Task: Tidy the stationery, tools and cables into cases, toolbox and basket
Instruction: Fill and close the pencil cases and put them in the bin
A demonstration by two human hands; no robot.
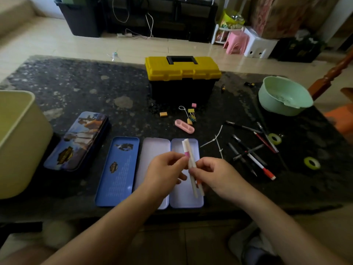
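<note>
**Two white pens held over the open tin case**

Both of our hands are in front of us, just above the dark speckled worktop [76, 87]. Our left hand [168, 169] pinches the two white pens [188, 148] with its fingertips, close to a pink band. Our right hand [215, 175] curls its fingers round the same pens a bit lower down.

The pens are tilted, side by side and touching, with their tops pointing away from us. One has a pink band. The other shows a bit of orange near its low end.

The pens hang over the pale open tin tray [179, 197]. A second pale tin half [154, 148] lies flat beside it, then a blue printed tin piece [118, 180]. Further left lies a shut pencil tin with a picture lid [76, 140].

Behind them stands the black toolbox with a yellow lid [181, 73]. It is shut, so we cannot see inside. On the right sits a round mint green basket [277, 87] with small holes in its bottom.

More loose pens [248, 155] lie in a heap right of our right hand, near two green tape rolls [274, 139] and white cable ties [215, 139]. Small yellow clips [191, 115] lie between the toolbox and the open tins.
</note>
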